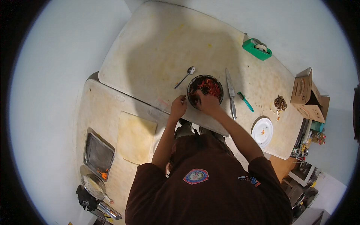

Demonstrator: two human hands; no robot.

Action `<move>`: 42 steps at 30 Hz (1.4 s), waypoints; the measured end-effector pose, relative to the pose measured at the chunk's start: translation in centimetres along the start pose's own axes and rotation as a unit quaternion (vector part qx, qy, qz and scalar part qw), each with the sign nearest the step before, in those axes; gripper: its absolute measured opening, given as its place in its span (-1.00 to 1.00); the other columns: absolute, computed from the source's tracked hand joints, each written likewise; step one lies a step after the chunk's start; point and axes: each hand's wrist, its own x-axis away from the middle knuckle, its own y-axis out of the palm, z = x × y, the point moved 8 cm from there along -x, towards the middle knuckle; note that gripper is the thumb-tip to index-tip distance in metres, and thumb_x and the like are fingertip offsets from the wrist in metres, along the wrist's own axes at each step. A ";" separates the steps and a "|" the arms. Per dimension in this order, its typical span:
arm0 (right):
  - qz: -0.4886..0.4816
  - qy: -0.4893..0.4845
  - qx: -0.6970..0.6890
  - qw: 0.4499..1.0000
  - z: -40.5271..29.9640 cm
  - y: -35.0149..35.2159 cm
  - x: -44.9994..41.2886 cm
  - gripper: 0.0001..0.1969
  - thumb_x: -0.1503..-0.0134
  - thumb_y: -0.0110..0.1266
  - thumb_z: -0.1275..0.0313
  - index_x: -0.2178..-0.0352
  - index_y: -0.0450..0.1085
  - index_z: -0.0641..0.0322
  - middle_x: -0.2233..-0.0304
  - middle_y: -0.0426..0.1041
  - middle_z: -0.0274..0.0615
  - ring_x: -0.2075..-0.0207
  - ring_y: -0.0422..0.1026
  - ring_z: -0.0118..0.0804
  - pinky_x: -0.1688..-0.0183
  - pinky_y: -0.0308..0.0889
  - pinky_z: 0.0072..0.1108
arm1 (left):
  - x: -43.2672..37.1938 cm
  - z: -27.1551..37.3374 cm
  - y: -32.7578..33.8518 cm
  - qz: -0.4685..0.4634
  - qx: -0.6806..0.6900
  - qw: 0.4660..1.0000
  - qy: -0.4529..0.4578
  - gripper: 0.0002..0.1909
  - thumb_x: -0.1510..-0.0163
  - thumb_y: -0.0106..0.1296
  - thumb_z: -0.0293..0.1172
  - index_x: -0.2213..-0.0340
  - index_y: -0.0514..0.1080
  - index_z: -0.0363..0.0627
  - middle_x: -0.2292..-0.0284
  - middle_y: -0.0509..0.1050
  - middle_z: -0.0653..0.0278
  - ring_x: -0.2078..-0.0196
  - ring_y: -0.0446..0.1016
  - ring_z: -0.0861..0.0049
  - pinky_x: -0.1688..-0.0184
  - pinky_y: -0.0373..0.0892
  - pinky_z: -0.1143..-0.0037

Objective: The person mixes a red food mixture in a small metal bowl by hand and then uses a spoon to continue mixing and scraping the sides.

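A round dark stone mortar (189, 89) sits near the table's front edge, with a coarse red chili-like paste (212, 86) inside. My right hand (208, 103) reaches over its near rim, fingers down in the bowl. Whether those fingers grip a pestle is hidden by the hand and the dark interior. Just left of the mortar is my left hand (178, 107), fingers a little apart and close to the rim; contact with it is unclear. A metal spoon (185, 76) lies beyond my left hand. To the mortar's right lie a kitchen knife (231, 91) and a green-handled peeler (246, 102).
Rightward are a white plate (262, 136) with orange scraps, a pile of brown bits (280, 103), a cardboard box (302, 91) and a green tape dispenser (256, 50). On the left table are a cutting board (136, 137), a metal tray (99, 152) and a pan (93, 187).
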 end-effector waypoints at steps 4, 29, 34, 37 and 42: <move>0.037 -0.018 -0.022 0.999 3.5 -2.7 -3.7 -0.51 -0.04 0.07 0.16 0.03 0.20 0.09 0.40 0.50 0.11 0.33 0.51 0.11 0.27 0.41 -0.15 | 0.7 0.2 3.2 -0.117 0.135 0.981 -0.071 -0.60 -0.07 -0.07 -0.57 0.02 0.35 -0.31 0.13 0.50 -0.02 0.24 0.56 0.34 0.21 0.46 0.43; 0.049 -0.019 0.024 0.998 3.6 0.7 1.8 -0.39 0.02 0.13 0.19 -0.04 0.16 0.15 0.47 0.50 0.05 0.39 0.51 0.12 0.30 0.41 -0.17 | -0.1 -0.7 3.9 -0.076 0.276 0.950 -0.122 -0.48 -0.03 -0.06 -0.69 -0.06 0.17 -0.36 0.08 0.38 -0.02 0.33 0.56 0.28 0.41 0.58 0.46; 0.055 0.006 -0.039 0.998 3.6 -0.4 -2.4 -0.41 0.03 0.15 0.19 0.00 0.17 0.16 0.40 0.50 0.13 0.31 0.50 0.14 0.23 0.40 -0.16 | 0.3 0.2 3.6 -0.078 0.253 0.956 -0.129 -0.46 -0.01 -0.04 -0.70 -0.07 0.21 -0.34 0.15 0.42 0.02 0.36 0.56 0.29 0.44 0.57 0.45; 0.121 -0.037 -0.078 0.989 4.8 -1.7 -3.2 -0.40 0.03 0.15 0.18 0.00 0.17 0.18 0.34 0.50 0.14 0.25 0.49 0.14 0.17 0.39 -0.18 | 0.3 1.4 3.5 -0.073 0.219 0.966 -0.115 -0.49 -0.01 -0.02 -0.71 -0.04 0.26 -0.32 0.18 0.43 0.05 0.38 0.56 0.32 0.45 0.57 0.46; -0.026 -0.076 -0.112 0.991 0.1 -0.4 -1.7 -0.36 0.00 0.13 0.14 -0.07 0.14 0.17 0.28 0.49 0.20 0.18 0.47 0.22 0.10 0.36 -0.11 | -0.7 -1.0 3.3 -0.091 0.287 0.946 -0.121 -0.49 -0.03 -0.07 -0.72 -0.07 0.25 -0.32 0.15 0.40 0.02 0.34 0.56 0.29 0.36 0.59 0.43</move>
